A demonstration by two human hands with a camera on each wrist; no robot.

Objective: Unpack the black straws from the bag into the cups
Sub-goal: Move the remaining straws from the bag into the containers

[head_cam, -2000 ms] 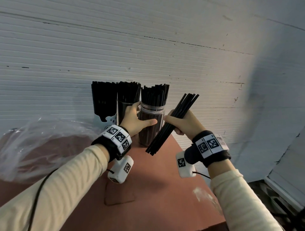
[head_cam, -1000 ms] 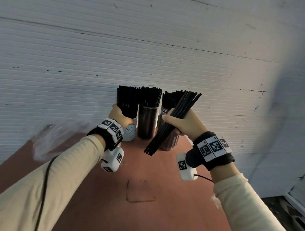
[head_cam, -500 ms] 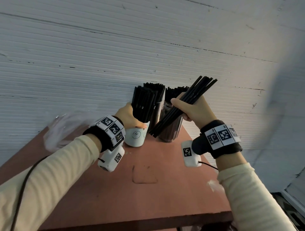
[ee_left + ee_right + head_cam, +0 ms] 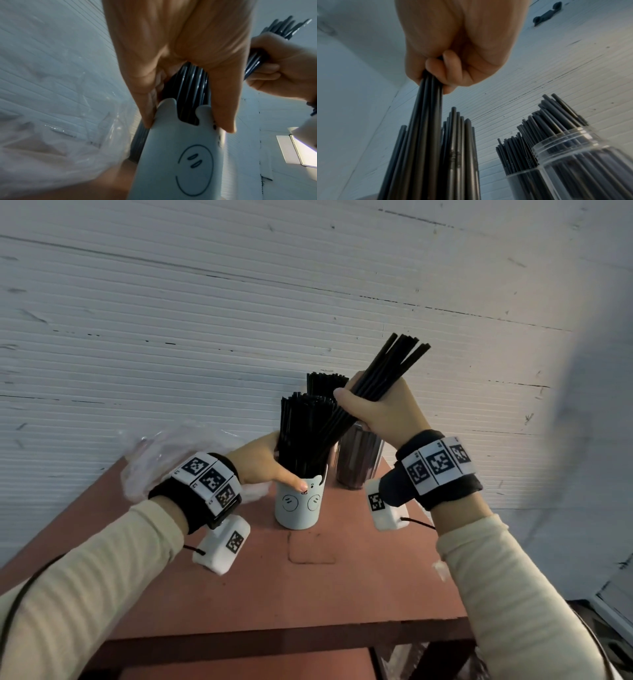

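White cup (image 4: 298,505) pulled forward, jar (image 4: 358,460) behind

Dim, cool light; blurred edges

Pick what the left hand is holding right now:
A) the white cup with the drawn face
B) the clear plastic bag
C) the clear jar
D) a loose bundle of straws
A: the left hand grips the rim of the white cup, thumb on its front, while the right hand holds the straw bundle.
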